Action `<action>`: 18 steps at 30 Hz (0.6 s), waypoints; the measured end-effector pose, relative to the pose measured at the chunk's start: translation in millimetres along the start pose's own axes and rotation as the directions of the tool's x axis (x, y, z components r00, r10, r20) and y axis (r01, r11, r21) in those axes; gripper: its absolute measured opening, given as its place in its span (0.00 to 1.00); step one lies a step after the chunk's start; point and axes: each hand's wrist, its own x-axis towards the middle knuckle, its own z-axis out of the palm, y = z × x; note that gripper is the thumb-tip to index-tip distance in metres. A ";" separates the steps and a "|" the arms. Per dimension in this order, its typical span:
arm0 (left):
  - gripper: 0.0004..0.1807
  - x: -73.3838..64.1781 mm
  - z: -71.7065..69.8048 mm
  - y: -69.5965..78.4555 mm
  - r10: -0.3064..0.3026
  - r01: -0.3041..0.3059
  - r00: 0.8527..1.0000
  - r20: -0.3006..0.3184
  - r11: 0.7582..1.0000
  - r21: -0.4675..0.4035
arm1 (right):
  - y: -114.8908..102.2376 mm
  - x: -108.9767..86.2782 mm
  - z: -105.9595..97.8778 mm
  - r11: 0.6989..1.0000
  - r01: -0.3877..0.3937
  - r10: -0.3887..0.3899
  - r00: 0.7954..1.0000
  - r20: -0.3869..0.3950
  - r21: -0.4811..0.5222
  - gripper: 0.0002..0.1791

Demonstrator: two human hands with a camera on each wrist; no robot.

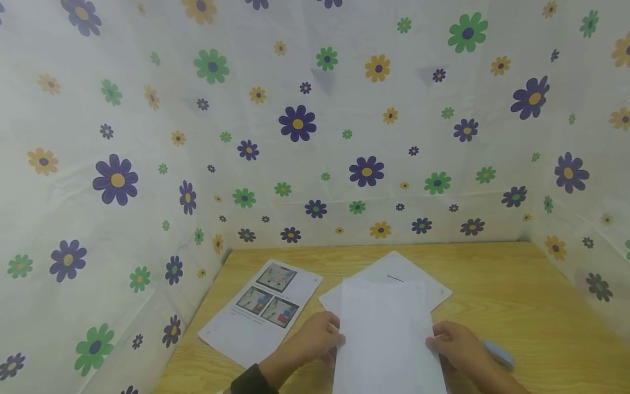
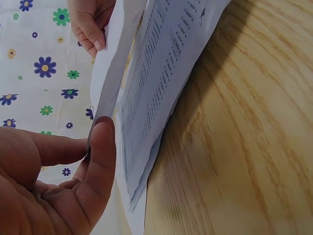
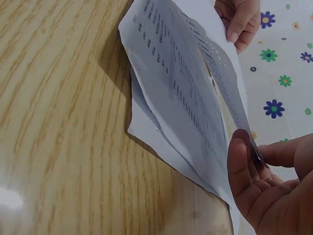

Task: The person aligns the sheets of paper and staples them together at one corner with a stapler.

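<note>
A white sheet of paper (image 1: 386,339) is held upright-ish by both hands in the head view, its blank side towards me. My left hand (image 1: 317,336) pinches its left edge between thumb and fingers. On the opposite edge, my right hand (image 1: 458,345) pinches it the same way. Both wrist views show the held sheet (image 2: 108,68) raised above other papers, and its underside carries print in the right wrist view. Beneath it lies a printed sheet (image 3: 166,83) with lines of text, with further paper under that.
Left on the wooden table (image 1: 492,279) lies a sheet with printed photos (image 1: 253,334). Another white sheet (image 1: 410,268) with a short dark line lies angled behind the held one. A blue-grey object (image 1: 501,355) sits by the right hand, partly hidden. Flower-patterned cloth (image 1: 315,164) surrounds the table.
</note>
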 end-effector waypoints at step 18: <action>0.18 3.7 1.6 -1.4 -0.040 0.038 0.999 0.010 0.990 0.137 | -1.1 -0.1 2.8 0.998 -0.007 0.007 1.000 0.009 -0.069 0.28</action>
